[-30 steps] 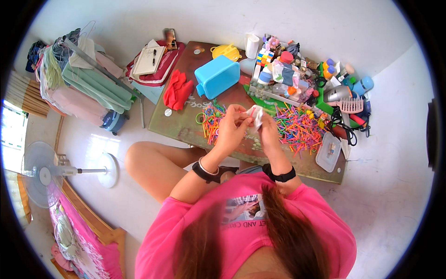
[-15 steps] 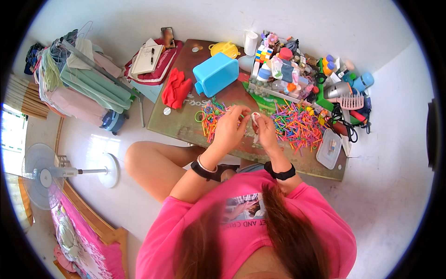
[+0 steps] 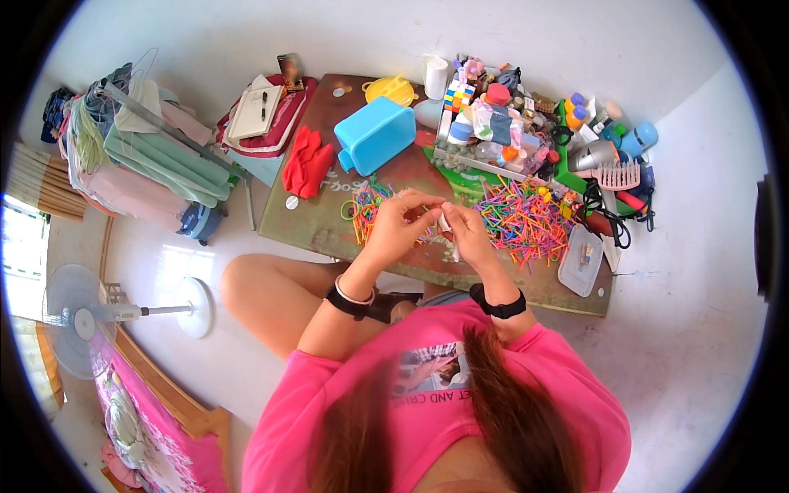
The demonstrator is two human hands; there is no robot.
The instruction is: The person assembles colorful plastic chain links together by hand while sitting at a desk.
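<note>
Above the near part of the table, my left hand [image 3: 399, 226] and my right hand [image 3: 468, 236] meet with their fingertips together. A small whitish object [image 3: 445, 223] is pinched in my right hand; its kind is too small and covered to tell. The thumb and forefinger of my left hand close against it, and whatever else they hold is hidden. Beside my left hand lies a loose pile of thin coloured plastic sticks [image 3: 362, 212], partly behind the fingers. A larger pile of similar bright sticks [image 3: 526, 222] spreads to the right of my right hand.
A blue plastic bin [image 3: 376, 135] lies on the table [image 3: 304, 220], with red gloves [image 3: 307, 163] left of it. A box crammed with small items [image 3: 493, 123] stands at the back right. A clear lidded container [image 3: 582, 261] sits by the right edge. A fan [image 3: 84, 324] stands left.
My left hand has moved right to meet my right hand, and their fingertips now touch around the whitish object. The view has shifted slightly.
</note>
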